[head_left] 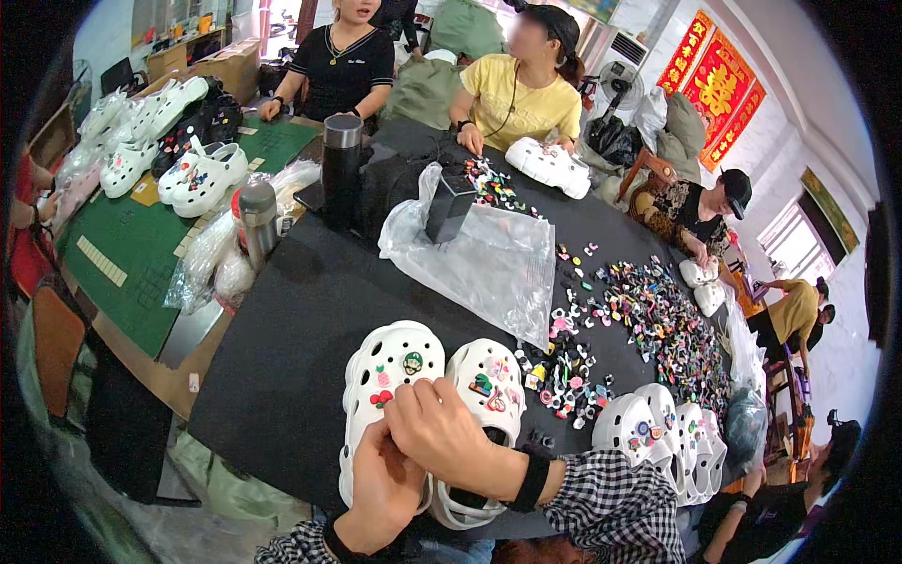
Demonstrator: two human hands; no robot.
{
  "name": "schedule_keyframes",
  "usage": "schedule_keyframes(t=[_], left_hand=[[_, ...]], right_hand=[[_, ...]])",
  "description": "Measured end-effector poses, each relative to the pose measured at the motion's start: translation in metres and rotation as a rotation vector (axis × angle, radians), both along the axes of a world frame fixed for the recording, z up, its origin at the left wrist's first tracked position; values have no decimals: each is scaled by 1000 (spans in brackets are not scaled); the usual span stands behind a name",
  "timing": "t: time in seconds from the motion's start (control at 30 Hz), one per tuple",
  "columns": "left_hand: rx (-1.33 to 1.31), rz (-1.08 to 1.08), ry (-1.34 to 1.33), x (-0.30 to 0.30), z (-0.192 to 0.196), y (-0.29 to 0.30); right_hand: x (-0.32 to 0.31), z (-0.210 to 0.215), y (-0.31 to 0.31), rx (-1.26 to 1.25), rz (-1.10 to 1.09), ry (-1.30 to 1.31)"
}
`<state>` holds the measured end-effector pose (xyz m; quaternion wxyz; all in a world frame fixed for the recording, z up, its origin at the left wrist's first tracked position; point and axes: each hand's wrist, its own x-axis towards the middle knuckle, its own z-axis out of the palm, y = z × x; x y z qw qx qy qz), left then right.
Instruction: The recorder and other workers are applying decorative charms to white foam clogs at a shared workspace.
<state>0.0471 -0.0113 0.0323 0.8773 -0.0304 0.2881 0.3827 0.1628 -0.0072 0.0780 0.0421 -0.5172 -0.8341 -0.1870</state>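
Note:
A pair of white clogs stands right in front of me on the black tabletop (272, 376). The left clog (399, 343) carries shoe charms: a cartoon figure charm (412, 363), a pineapple charm (382, 375) and a red cherry charm (381, 399). More charms sit on the right clog (493, 362). My left hand (383, 484) is closed low over the left clog's opening. Above it, my right hand (437, 423) is closed with its fingertips together at the strap end of the charms. The two hands touch, and whatever they pinch is hidden.
Loose shoe charms (662, 320) lie heaped on the right. A plastic bag (489, 273) lies beyond the clogs, near a black tumbler (342, 169) and a steel flask (256, 221). More white clogs (648, 428) stand at lower right. Several people work around the table.

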Motion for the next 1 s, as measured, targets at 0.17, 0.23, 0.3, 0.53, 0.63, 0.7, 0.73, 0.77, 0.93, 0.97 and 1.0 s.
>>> schedule_keyframes(t=[0.17, 0.23, 0.3, 0.53, 0.63, 0.7, 0.73, 0.77, 0.93, 0.97, 1.0], left_hand=[[-12, 47, -78, 4, 0, 3], [-18, 52, -88, 3, -3, 1], [-25, 59, -98, 2, -5, 1], [-6, 102, -2, 4, 1, 0], [44, 96, -1, 4, 0, 3], [351, 69, 250, 4, -7, -1], [350, 50, 252, 2, -11, -1], [231, 65, 130, -1, -13, 2], [196, 74, -51, 3, 1, 12], [89, 133, 113, 10, 8, 8], [93, 117, 115, 8, 7, 7]], right_hand=[[5, 2, 3, -39, 35, 32], [5, 3, 4, -51, 48, 42], [5, 4, 6, -43, 70, 34], [13, 3, 16, -174, 100, 90], [20, 4, 29, -294, 235, 127], [19, 9, 32, -334, 230, 112], [19, 11, 33, -367, 233, 87], [19, 10, 34, -352, 240, 102], [16, 0, 30, -222, 200, 143], [16, -2, 28, -191, 173, 143], [15, -1, 26, -157, 157, 145]])
